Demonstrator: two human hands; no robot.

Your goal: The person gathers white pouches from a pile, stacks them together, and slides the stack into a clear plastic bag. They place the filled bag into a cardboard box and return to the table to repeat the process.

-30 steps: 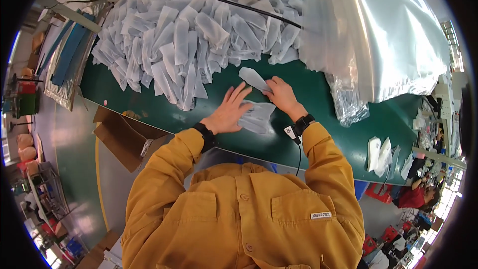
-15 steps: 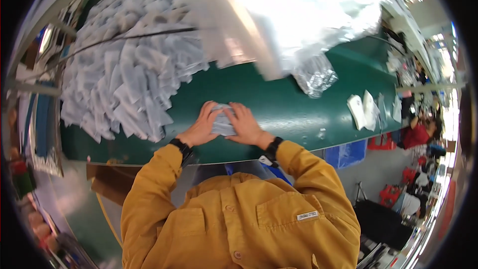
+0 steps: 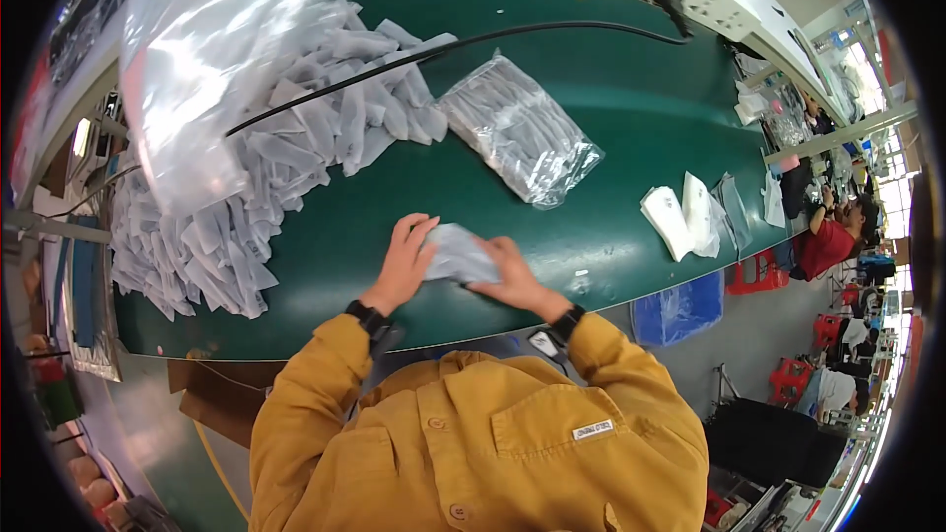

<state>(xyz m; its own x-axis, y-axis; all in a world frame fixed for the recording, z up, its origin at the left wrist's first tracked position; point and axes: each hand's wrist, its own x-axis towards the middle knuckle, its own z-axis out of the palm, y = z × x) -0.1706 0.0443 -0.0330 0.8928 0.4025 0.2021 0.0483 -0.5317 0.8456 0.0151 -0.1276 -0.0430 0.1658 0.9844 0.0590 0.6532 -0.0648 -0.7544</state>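
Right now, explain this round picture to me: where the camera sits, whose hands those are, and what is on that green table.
The camera sits on a person's head and looks down, so its wide lens bends straight edges. The yellow sleeves from the lower edge are that person's own arms. The left hand and right hand both press on a small grey-white packet on the green table. To the left lies a heap of similar packets, with a black cable across it. Behind the hands lies a clear bag of packets; to the right, a few white pieces.
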